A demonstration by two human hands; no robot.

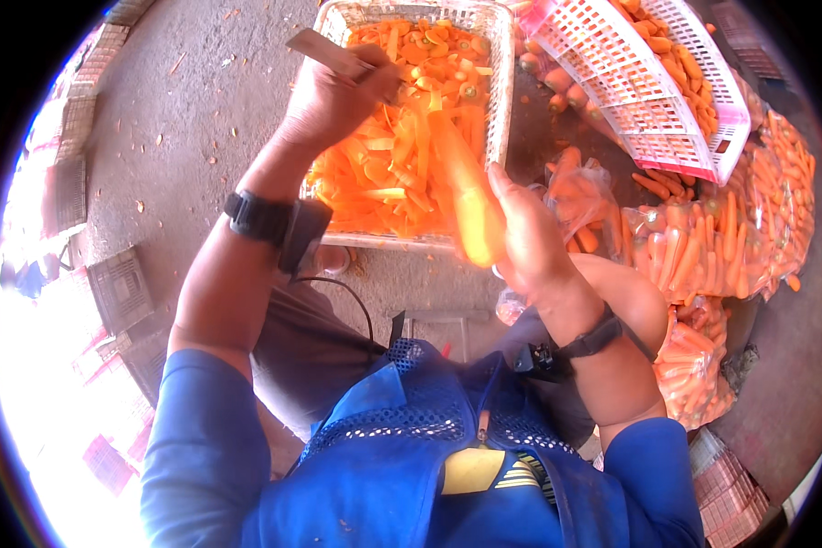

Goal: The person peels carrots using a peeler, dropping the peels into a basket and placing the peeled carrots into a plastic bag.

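Observation:
My left hand (338,100) is closed around a flat, pale-handled tool (318,50) above the far left part of a white plastic basket (500,100). The tool's other end is hidden by my fingers. A large carrot (475,215), blurred by motion, is gripped in my right hand (532,233) over the basket's near right corner. Its thick bright end lies toward me and its other end points away over the basket. Long orange carrot peelings (384,173) fill the basket, with several cut carrot tops (468,91) among them at the far side.
A white and red basket of carrots (603,82) stands tilted at the far right. Clear bags of carrots (690,247) lie along my right side. Stacked crates (119,288) line the left side of the concrete floor (183,119). My knees flank the near side of the basket.

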